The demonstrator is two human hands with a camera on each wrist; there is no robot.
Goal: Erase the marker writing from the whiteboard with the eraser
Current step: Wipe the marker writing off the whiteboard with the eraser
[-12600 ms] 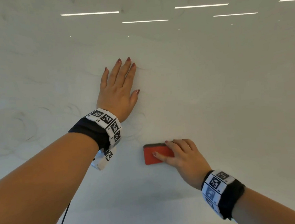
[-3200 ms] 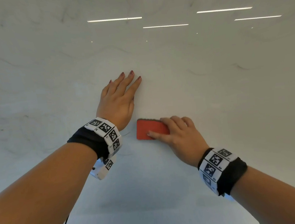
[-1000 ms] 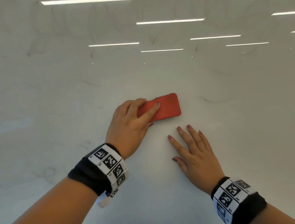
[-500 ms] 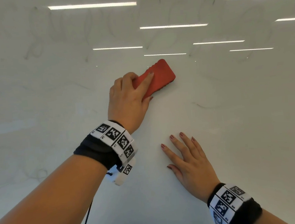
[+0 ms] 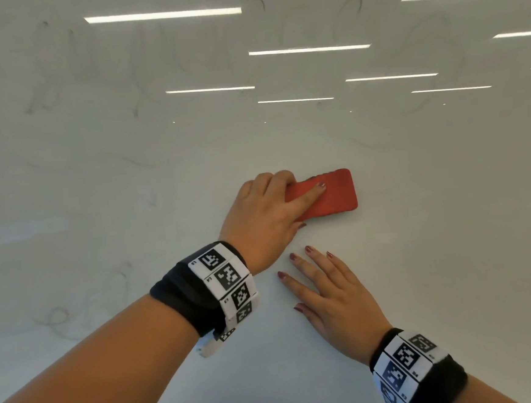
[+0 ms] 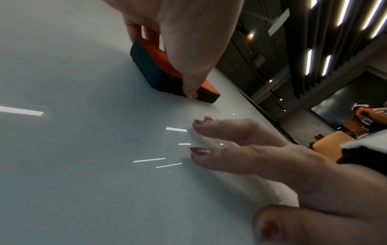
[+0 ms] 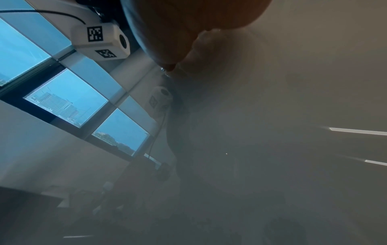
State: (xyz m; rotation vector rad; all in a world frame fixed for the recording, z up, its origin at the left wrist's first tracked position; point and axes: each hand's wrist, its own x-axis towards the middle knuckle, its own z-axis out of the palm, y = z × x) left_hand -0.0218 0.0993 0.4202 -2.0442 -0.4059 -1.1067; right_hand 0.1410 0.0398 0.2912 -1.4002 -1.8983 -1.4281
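Note:
The red eraser lies flat on the whiteboard near the middle of the head view. My left hand grips its left end, index finger along the top and thumb under the near edge. In the left wrist view the eraser shows its dark felt face on the board, pinched between thumb and fingers. My right hand rests flat on the board just below the eraser, fingers spread and straight. Faint marker loops remain along the top, and pale traces at the left.
Ceiling lights reflect as bright bars on the glossy board. The right wrist view is dim and hazy and shows the left wrist camera and windows. Orange chairs stand beyond the board's edge.
My left hand has swept the eraser down and to the right, from a tilted pose higher up to nearly level just above the right hand. The right hand stays flat.

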